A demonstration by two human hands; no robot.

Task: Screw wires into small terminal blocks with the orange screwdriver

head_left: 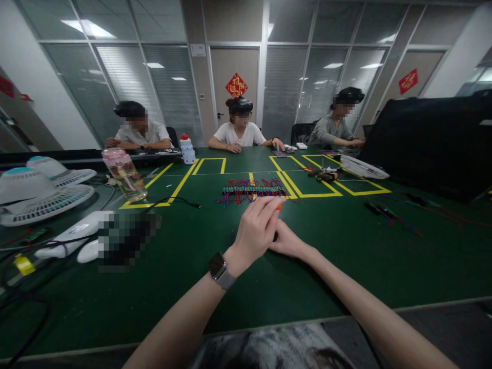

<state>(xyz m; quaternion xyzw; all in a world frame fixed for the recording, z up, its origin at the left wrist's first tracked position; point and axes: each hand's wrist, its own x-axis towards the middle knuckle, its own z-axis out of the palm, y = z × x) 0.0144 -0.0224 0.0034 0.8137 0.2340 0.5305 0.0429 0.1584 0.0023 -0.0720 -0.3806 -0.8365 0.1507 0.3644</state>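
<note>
My left hand (254, 229), with a watch (219, 267) on its wrist, is above the table with its fingers pressed together, partly covering my right hand (289, 241). My right hand rests low on the green table, its fingers curled in and mostly hidden behind the left. A small orange piece (280, 207) shows at the left fingertips, and a bit of black shows between the palms; what they belong to is hidden. Just beyond the hands lies a row of small green circuit boards (253, 189) with red and blue wires.
Yellow tape (319, 195) marks rectangles on the green table (184, 302). White fans (46, 205), a pink-lidded bottle (125, 174) and a cable (180, 201) are at left. Pliers-like tools (325, 174), wired boards (378, 210) and a black monitor (426, 143) are at right. Several people sit opposite.
</note>
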